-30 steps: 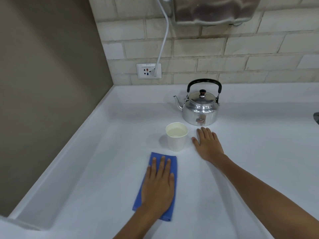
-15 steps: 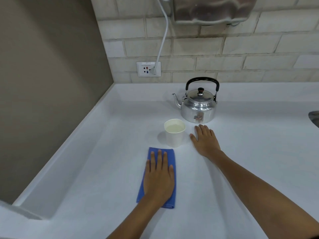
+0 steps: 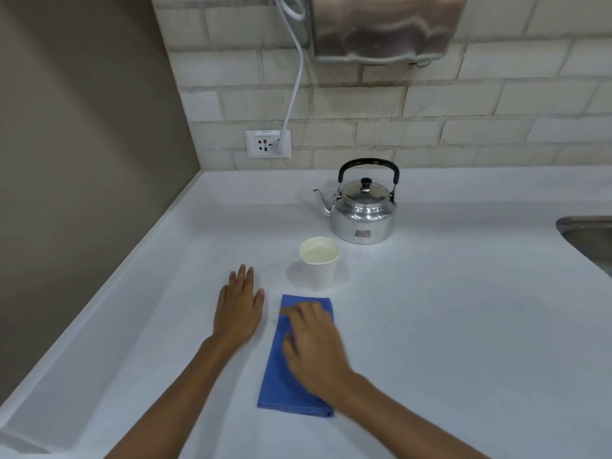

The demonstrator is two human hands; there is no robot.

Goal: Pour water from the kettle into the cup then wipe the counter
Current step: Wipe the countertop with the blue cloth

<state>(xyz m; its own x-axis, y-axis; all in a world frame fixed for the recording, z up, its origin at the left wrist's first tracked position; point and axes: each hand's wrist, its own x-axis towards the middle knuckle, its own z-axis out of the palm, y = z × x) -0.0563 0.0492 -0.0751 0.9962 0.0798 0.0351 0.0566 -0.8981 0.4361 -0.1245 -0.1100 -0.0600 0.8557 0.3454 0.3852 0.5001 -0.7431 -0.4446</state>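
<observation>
A shiny metal kettle [image 3: 362,217] with a black handle stands upright at the back of the white counter [image 3: 447,326]. In front of it stands a white paper cup [image 3: 319,265] holding liquid. A folded blue cloth [image 3: 281,376] lies flat just in front of the cup. My right hand [image 3: 313,346] rests on top of the cloth, fingers bent and slightly blurred. My left hand [image 3: 240,309] lies flat on the bare counter just left of the cloth, fingers apart, holding nothing.
A brick wall runs along the back with a socket [image 3: 267,144] and a white cord plugged in. A steel appliance [image 3: 387,26] hangs above the kettle. A sink edge [image 3: 586,233] shows at the right. A plain wall bounds the counter's left side.
My left hand has come off the cloth and moved left onto the counter. My right hand has left the spot beside the cup and landed on the cloth.
</observation>
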